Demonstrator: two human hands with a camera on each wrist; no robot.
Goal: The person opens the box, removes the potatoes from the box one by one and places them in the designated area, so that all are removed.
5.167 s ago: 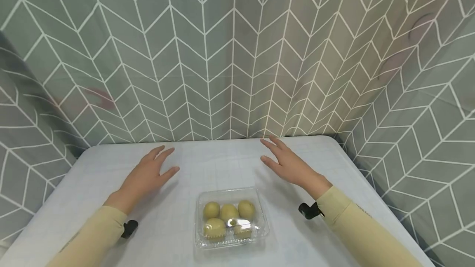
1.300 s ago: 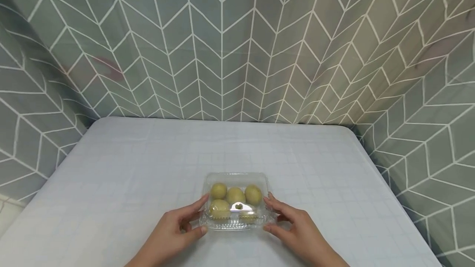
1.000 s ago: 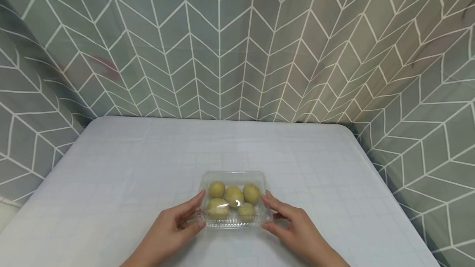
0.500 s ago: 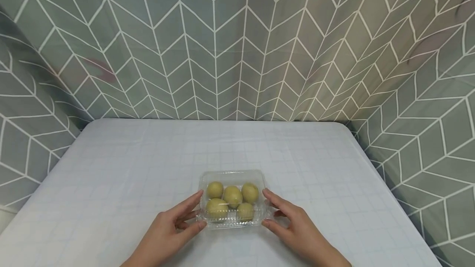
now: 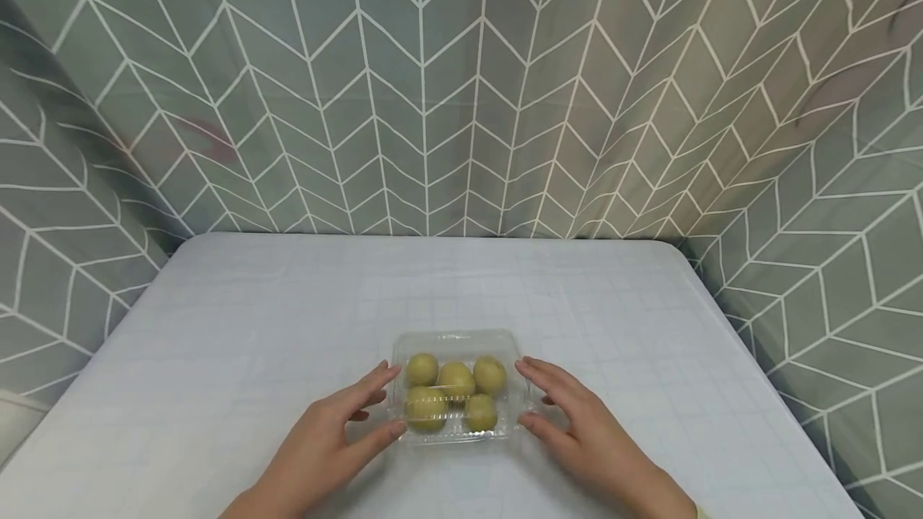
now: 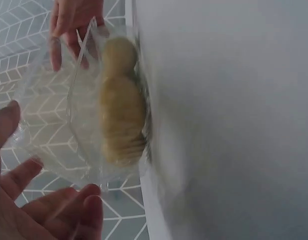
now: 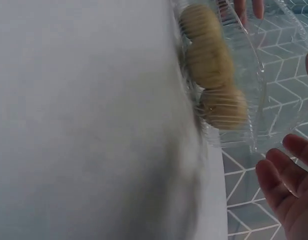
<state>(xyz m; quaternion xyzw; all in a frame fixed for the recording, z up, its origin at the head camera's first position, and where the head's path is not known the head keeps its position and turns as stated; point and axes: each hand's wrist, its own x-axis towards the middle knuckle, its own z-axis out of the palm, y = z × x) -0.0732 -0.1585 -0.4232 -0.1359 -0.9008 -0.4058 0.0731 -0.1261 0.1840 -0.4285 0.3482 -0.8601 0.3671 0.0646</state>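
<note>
A clear plastic clamshell box lies on the table, holding several round yellow-green fruits. Its transparent lid stands angled up from the base in the left wrist view. My left hand is at the box's left side, its thumb tip by the front left corner and fingers extended near the side. On the other side, my right hand has its thumb by the front right corner and its fingertips along the right edge. In the right wrist view, the right fingers are extended close to the lid.
A white cloth with faint grid lines covers the table. Grey-green curtains with a white chevron pattern hang behind it and along both sides.
The hands came down from beyond the box to its two sides. Since then the lid's front edge has risen, and the hands have loosened and spread slightly.
</note>
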